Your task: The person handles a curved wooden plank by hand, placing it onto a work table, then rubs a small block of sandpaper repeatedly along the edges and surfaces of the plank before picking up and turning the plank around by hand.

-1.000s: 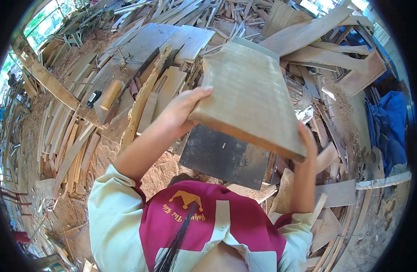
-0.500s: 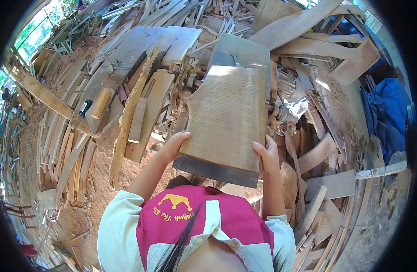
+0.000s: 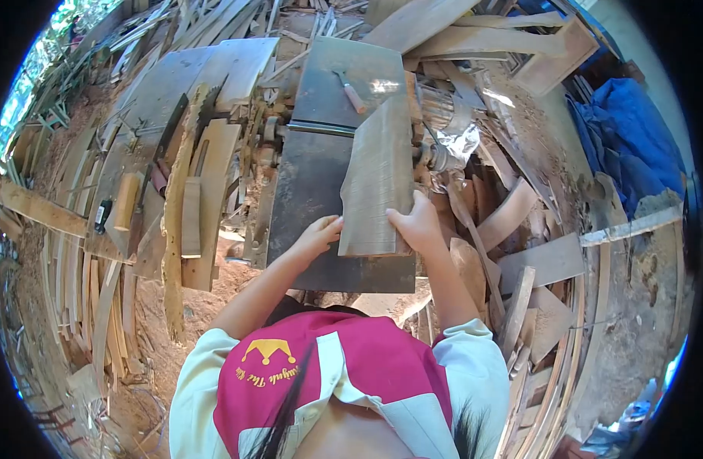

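A wooden board [image 3: 378, 183] with a curved left edge stands tilted over the right side of a dark metal machine table [image 3: 305, 191]. My left hand [image 3: 319, 236] is at the board's lower left corner, fingers closed on its edge. At the lower right, my right hand [image 3: 419, 223] grips the board with the thumb on its near face. The board's underside and where it meets the metal are hidden. Beyond it, a tool with a wooden handle [image 3: 354, 98] lies on the far metal plate [image 3: 328, 65].
Left of the machine are long planks, a saw [image 3: 170, 134], a wooden block [image 3: 126, 201] and a small black object [image 3: 102, 216]. A motor [image 3: 446, 111] and wood offcuts lie right. A blue tarp [image 3: 634, 138] is at far right.
The board has gone from raised and slanted to lower over the machine table, turned so that it looks narrower. Both hands moved with it. The metal surface and the handled tool are now exposed.
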A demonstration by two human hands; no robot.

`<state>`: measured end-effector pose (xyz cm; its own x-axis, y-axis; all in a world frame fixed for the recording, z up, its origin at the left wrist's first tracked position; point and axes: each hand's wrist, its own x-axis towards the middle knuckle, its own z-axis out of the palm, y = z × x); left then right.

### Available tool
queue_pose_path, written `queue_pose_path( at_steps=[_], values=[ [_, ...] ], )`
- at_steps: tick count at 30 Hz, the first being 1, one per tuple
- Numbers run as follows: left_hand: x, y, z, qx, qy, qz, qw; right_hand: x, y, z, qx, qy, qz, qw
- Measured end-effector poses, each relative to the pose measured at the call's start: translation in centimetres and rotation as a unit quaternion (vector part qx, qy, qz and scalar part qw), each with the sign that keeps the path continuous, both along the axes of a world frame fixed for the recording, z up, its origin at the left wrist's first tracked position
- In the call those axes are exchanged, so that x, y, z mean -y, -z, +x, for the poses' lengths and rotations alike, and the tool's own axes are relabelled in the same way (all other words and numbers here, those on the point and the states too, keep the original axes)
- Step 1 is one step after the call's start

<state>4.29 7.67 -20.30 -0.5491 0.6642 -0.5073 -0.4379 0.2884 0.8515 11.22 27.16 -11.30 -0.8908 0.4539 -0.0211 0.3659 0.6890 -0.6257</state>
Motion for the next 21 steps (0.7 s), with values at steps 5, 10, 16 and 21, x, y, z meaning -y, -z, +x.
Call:
queue_pose_path(
  at_steps=[5, 10, 16, 21],
  values=[
    [-1.0, -2.3, -2.3, 0.103, -0.048, 0.022, 0.993, 4.3, -1.4, -0.5, 0.076, 0.001, 0.067, 0.995],
    [-0.6, -5.7, -3.8, 0.037, -0.067, 0.064, 0.995, 7.6, -1.9, -0.9, 0.107, -0.021, 0.071, 0.991],
    [1.2, -6.1, -4.3, -0.110, -0.091, 0.016, 0.990, 10.5, -0.3, -0.6, 0.071, -0.131, -0.047, 0.988],
    [3.8, -3.9, -5.4, -0.156, -0.172, -0.003, 0.973, 10.6, 3.3, -0.8, 0.005, -0.182, -0.157, 0.971]
  ],
)
